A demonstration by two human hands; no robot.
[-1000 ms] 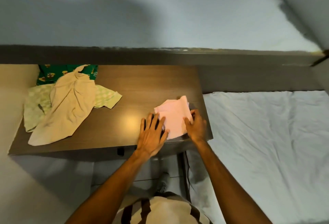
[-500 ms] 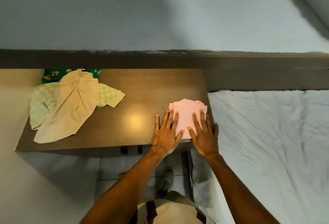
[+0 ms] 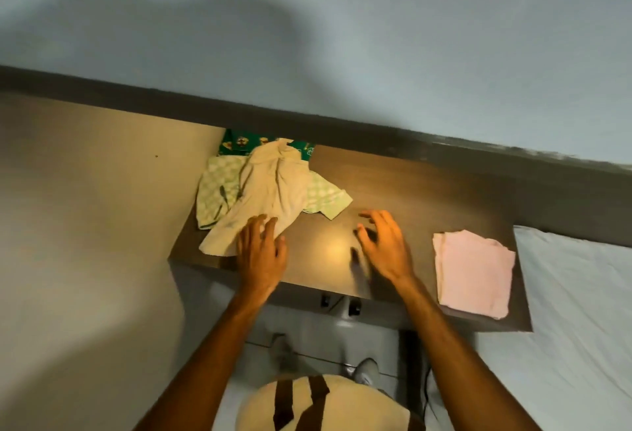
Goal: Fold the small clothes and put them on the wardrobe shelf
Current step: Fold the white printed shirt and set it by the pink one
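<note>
Desk, 4 garments, 2 hands.
Folded pink cloth [image 3: 473, 275] at desk [image 3: 427, 198] right edge; beige garment [image 3: 270, 191] atop checked piece [image 3: 219, 187] and green print [image 3: 239, 146] at left rear corner. Left hand [image 3: 261, 252] spread, fingertips over beige hem; right hand [image 3: 384, 246] spread, empty.

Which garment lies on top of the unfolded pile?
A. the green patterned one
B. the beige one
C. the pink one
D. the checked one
B: the beige garment drapes over the checked one and the green patterned one; the pink cloth lies folded apart.
</note>
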